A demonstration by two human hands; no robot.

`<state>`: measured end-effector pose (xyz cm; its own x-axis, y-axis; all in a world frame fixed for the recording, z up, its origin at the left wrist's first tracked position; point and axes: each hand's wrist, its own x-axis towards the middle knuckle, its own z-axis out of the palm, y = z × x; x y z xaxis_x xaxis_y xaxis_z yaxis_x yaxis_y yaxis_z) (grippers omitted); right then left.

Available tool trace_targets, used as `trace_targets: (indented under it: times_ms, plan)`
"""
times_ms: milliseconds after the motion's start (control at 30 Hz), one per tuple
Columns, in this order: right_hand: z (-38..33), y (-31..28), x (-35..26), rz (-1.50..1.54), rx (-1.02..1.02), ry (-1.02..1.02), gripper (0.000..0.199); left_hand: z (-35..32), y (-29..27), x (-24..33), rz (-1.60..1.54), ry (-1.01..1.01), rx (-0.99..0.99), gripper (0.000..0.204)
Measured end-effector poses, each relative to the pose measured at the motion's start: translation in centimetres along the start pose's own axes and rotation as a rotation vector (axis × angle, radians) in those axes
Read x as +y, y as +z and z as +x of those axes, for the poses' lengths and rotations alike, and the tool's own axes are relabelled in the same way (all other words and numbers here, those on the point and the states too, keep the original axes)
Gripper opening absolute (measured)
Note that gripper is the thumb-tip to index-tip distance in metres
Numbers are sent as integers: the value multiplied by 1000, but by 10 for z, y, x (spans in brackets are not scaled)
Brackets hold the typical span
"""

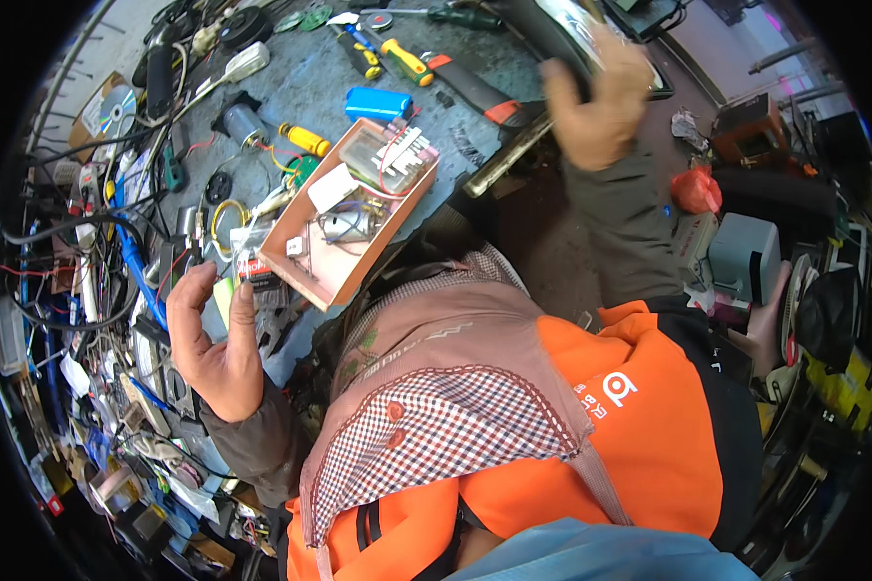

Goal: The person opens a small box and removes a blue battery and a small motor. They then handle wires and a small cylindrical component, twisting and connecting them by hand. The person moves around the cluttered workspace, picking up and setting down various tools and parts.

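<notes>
My left hand (218,344) is at the bench's near left edge, with thumb and fingers bent but apart and nothing visible between them. Just beyond its thumb lies a small clear packet with a red and black label (252,263). A shallow orange-pink box (331,283) stands beside it, holding a small metal motor (347,225), a clear plastic case (370,160) and white connectors with thin wires. At the upper right my right hand (603,105), somewhat blurred, has its thumb spread from its fingers. It is beside a long black object (545,41); contact cannot be made out.
A blue battery pack (378,104), a yellow screwdriver (305,139), a red-and-black handled tool (475,89) and a cylindrical motor (244,126) lie on the blue-grey bench (295,77). Tangled cables and tools crowd the left. A red bag (696,190) and grey box (743,257) are at right.
</notes>
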<state>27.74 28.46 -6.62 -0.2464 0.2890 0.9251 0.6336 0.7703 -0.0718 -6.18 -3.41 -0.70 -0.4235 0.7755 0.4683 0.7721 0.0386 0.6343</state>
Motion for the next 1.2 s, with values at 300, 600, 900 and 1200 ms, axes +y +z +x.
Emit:
trace_targets:
  times_ms: [300, 600, 900, 1200]
  plan:
    - [-35, -28, 151, 597, 317, 1355, 70, -39, -25, -40, -171, -244, 243, 25]
    - [-69, -27, 147, 1172, 409, 1593, 48, -27, -9, -29, -219, -160, 168, 26]
    - [-279, -185, 73, 1262, 420, 1548, 64, -50, -10, -40, -351, -264, 218, 15]
    - [-301, -134, -14, 1415, -10, 1809, 60, -22, 1, -28, -324, -256, 109, 21]
